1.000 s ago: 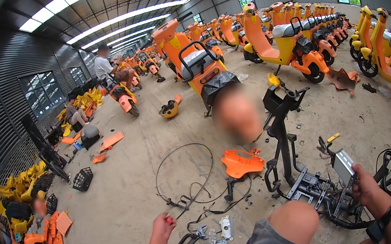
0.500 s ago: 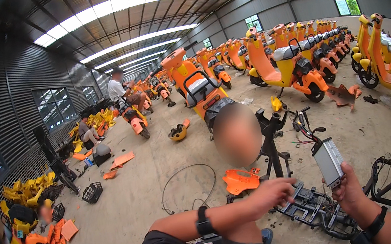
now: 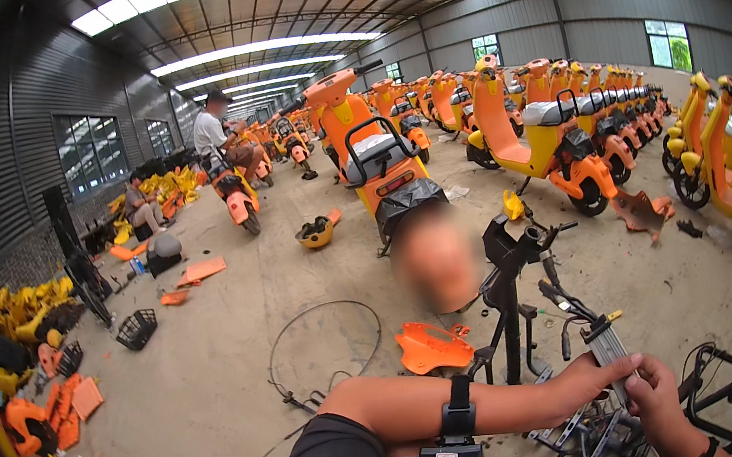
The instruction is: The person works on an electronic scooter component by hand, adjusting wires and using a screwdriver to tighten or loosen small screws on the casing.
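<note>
Both my hands grip a silver metal controller box with black cables and connectors at its upper end. My left hand reaches across from the left and holds the box's side, fingers closed; my right hand grasps it from the right, lower down. Below and around them lies a black scooter frame with metal brackets and an upright steering column. An orange plastic panel and a looped cable rest on the concrete floor to the left.
Rows of orange-yellow scooters fill the back and right. One person sits on a scooter, another by the left wall. A yellow helmet, black baskets, orange panels and yellow part piles lie about.
My left hand has moved from low at the middle rightward across me onto the controller box. The box and my right hand have shifted, with the box now partly behind my fingers.
</note>
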Action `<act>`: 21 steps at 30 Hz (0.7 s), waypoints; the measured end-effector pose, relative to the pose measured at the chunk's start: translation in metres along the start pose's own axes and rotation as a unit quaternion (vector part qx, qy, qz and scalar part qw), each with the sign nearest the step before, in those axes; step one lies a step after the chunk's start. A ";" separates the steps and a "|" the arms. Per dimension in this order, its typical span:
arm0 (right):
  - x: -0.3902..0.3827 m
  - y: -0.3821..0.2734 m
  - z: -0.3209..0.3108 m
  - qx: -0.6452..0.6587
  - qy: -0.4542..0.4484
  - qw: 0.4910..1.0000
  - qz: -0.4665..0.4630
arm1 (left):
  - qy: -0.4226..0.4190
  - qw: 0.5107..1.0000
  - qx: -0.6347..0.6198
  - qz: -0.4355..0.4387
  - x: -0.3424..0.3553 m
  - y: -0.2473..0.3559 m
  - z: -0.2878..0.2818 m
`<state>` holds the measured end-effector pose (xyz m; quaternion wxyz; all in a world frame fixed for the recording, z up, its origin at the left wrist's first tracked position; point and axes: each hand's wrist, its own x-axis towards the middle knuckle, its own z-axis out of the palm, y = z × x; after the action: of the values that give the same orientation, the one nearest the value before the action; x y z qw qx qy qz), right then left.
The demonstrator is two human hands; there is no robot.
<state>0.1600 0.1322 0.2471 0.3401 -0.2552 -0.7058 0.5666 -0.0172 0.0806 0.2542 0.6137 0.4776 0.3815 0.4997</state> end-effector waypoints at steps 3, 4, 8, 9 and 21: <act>0.013 0.001 -0.004 0.007 -0.035 0.997 0.072 | 0.008 0.999 -0.034 -0.006 0.002 -0.004 -0.017; 0.018 0.001 -0.005 0.006 -0.044 0.995 0.093 | 0.009 0.997 -0.072 -0.021 0.006 -0.013 -0.024; 0.036 -0.001 -0.026 -0.166 -0.172 0.938 0.250 | -0.012 0.971 -0.196 -0.136 0.004 -0.038 -0.042; 0.041 -0.005 -0.019 -0.238 -0.142 0.922 0.270 | 0.015 0.965 -0.200 -0.166 0.003 -0.045 -0.045; 0.002 0.206 -0.036 -0.006 -0.078 0.905 0.419 | -0.021 0.959 -0.020 -0.281 -0.011 -0.101 -0.036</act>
<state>0.1815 0.2035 0.0517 0.0141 -0.4844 -0.5616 0.6706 -0.0286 0.0725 0.1469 0.7466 0.3492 0.4776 0.3041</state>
